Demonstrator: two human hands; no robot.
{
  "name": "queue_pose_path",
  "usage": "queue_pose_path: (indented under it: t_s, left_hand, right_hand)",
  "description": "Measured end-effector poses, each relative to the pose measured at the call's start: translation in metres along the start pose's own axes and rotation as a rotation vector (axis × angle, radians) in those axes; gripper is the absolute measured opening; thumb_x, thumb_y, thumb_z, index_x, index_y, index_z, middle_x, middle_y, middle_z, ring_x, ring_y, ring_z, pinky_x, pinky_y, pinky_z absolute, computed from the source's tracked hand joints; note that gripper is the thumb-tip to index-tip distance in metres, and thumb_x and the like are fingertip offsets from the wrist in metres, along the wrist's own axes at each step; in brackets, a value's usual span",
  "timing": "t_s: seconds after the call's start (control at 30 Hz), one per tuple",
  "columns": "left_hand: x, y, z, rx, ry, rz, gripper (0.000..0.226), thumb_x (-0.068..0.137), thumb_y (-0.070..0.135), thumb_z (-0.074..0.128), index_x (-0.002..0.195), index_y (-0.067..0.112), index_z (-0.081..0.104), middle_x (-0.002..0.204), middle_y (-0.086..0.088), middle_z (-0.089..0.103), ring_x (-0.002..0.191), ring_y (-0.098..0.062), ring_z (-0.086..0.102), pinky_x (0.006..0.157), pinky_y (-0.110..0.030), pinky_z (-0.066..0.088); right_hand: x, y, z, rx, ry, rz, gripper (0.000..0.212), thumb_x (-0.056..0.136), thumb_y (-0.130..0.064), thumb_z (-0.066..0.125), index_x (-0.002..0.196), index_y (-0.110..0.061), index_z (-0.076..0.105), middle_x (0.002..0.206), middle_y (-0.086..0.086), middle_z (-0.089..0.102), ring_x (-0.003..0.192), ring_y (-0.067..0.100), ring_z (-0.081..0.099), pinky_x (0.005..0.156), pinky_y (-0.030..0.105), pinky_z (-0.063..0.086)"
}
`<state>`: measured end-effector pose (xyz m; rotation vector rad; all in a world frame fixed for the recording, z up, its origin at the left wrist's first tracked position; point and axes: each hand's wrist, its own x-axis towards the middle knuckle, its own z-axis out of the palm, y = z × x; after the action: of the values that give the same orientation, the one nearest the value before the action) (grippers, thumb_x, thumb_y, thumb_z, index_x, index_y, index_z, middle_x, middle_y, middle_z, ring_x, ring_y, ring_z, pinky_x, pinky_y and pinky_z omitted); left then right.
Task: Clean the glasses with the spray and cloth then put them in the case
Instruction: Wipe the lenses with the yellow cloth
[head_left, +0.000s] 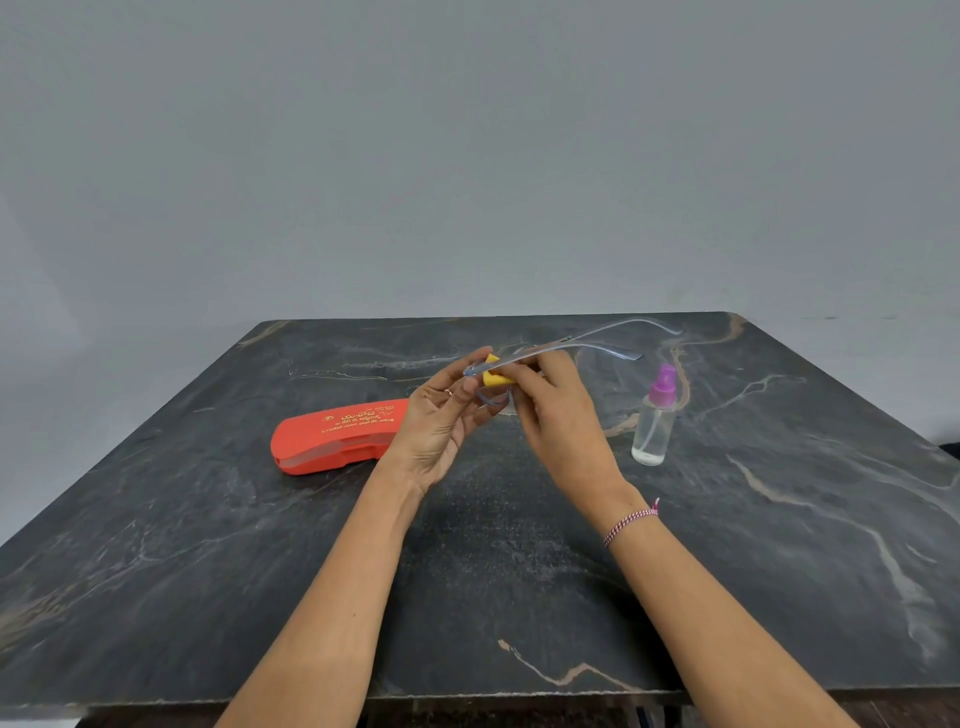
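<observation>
L hand raised over table centre, palm toward camera; thumb + fingers curled, pinching front of thin clear blue-tinted plastic glasses; R hand just beside it, fingers curled, pinching small folded yellow cloth against frame front; exact lens contact cannot tell, fingers cover it; glasses held in air betw. both hands, temples unfolded, pointing away to far R

Orange hard-plastic glasses case w/ gold print lies flat on dark veined marble table, L of the hands, lid down; clear spray bottle w/ purple cap stands upright R of R hand, apart from it; red-white thread bracelet on R wrist; plain grey wall behind
</observation>
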<state>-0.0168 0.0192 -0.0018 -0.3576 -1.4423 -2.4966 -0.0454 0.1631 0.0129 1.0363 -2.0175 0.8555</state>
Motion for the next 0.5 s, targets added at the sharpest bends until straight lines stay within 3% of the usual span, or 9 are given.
queue_pose_path:
  t_s: [0.1,0.23,0.33,0.5]
  left_hand:
    - [0.0006,0.0008,-0.0002,-0.006,0.027,0.017,0.063,0.045,0.039,0.090,0.100,0.015,0.073,0.097,-0.010,0.073,0.090,-0.021,0.070,0.074,-0.029,0.057]
    - [0.0009,0.0034,0.0027,-0.016,0.121,0.050,0.074,0.040,0.046,0.091,0.101,0.010,0.067,0.088,-0.007,0.074,0.082,-0.016,0.071,0.069,-0.024,0.057]
    - [0.0005,0.0037,0.0011,-0.020,0.166,0.058,0.075,0.040,0.048,0.089,0.101,0.010,0.066,0.087,-0.006,0.073,0.078,-0.013,0.070,0.065,-0.021,0.056]
    - [-0.0022,0.0037,0.0092,0.050,0.157,0.018,0.049,0.059,0.043,0.073,0.097,0.011,0.068,0.088,-0.006,0.074,0.079,-0.015,0.071,0.066,-0.022,0.057]
  right_hand:
    - [0.0011,-0.0004,0.0003,0.014,0.008,-0.019,0.032,0.082,0.005,0.060,0.113,-0.005,0.064,0.096,0.011,0.056,0.091,0.012,0.042,0.082,0.015,0.034]
    - [0.0002,0.0008,0.0021,0.043,-0.025,-0.037,0.031,0.090,-0.015,0.048,0.115,-0.007,0.063,0.097,0.010,0.056,0.090,0.013,0.043,0.081,0.013,0.033]
    - [-0.0002,0.0012,0.0063,0.059,-0.045,-0.079,0.030,0.087,-0.014,0.062,0.116,-0.006,0.062,0.099,0.011,0.054,0.092,0.016,0.044,0.083,0.014,0.033]
    - [0.0003,0.0038,0.0025,-0.024,0.090,-0.106,0.020,0.083,-0.009,0.066,0.102,-0.004,0.067,0.089,0.009,0.058,0.081,0.015,0.042,0.074,0.016,0.036]
